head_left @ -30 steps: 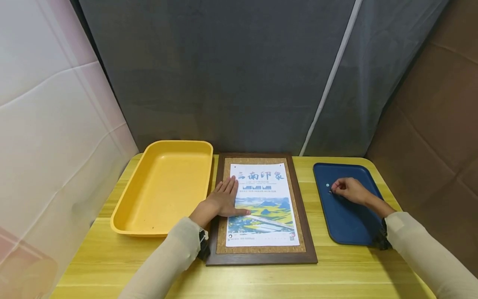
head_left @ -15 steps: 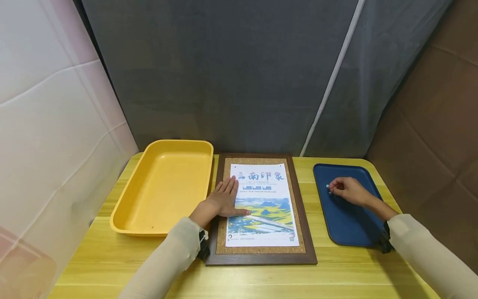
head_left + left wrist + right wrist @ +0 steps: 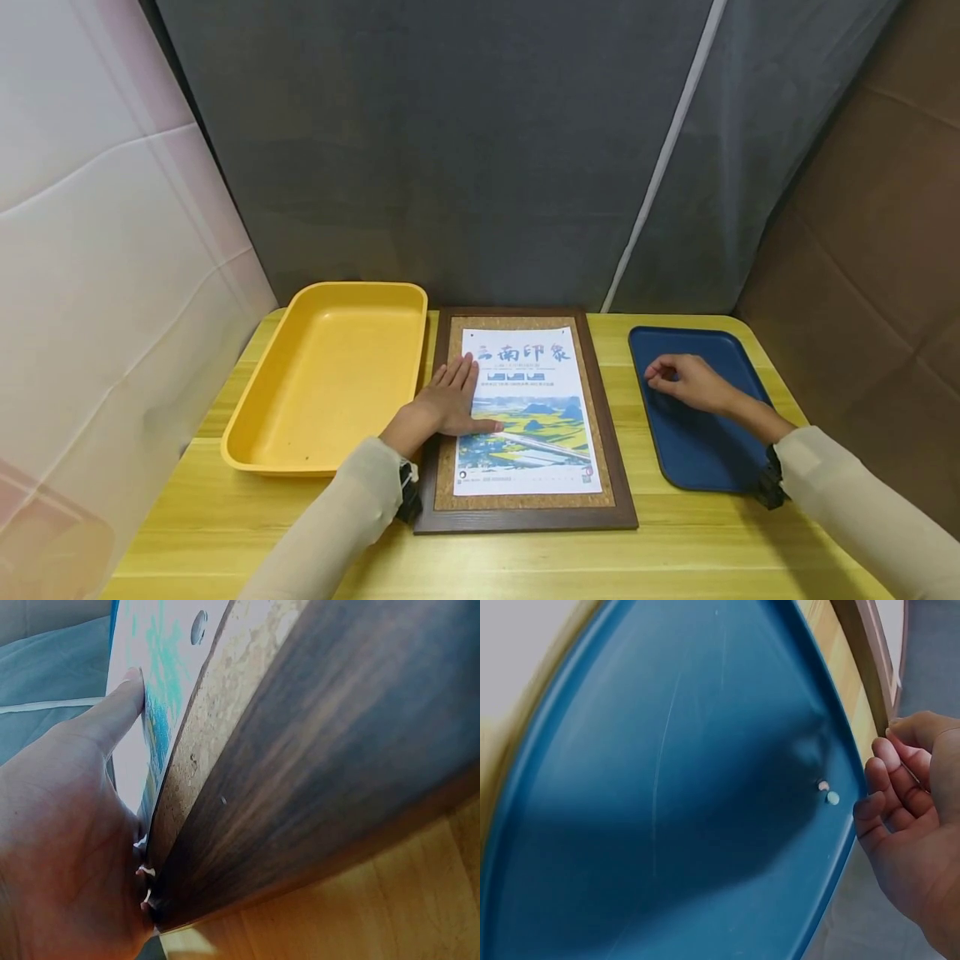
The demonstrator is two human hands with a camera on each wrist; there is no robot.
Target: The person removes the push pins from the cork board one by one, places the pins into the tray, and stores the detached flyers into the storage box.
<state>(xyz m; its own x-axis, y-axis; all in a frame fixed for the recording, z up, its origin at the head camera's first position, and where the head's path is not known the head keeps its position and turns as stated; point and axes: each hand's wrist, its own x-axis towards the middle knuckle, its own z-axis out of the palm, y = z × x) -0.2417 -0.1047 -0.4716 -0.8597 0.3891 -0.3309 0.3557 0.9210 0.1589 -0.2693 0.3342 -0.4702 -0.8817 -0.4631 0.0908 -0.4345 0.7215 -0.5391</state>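
My left hand (image 3: pixel 447 400) lies flat on the left side of a printed poster (image 3: pixel 536 433), fingers spread and thumb out across the picture. Under the poster is a framed cork board (image 3: pixel 525 502). Dark dots mark its two upper corners, and a silvery thumbtack (image 3: pixel 199 628) shows at the paper's edge in the left wrist view. Over the left part of the blue tray (image 3: pixel 705 471), my right hand (image 3: pixel 688 382) pinches thumb and forefinger together. A thin light line, like a thumbtack's pin, shows among its fingers. Two pale thumbtacks (image 3: pixel 828 792) lie on the tray.
A deep yellow tray (image 3: pixel 326 392) stands left of the board, close to its frame. All of it sits on a wooden table (image 3: pixel 480 567). Grey cloth (image 3: pixel 420 150) hangs at the back, with a white sheet (image 3: pixel 120 275) left and brown cloth (image 3: pixel 877 250) right.
My right hand has shifted slightly left and away from the tacks on the blue tray, fingertips still together. The left hand and the poster have stayed put.
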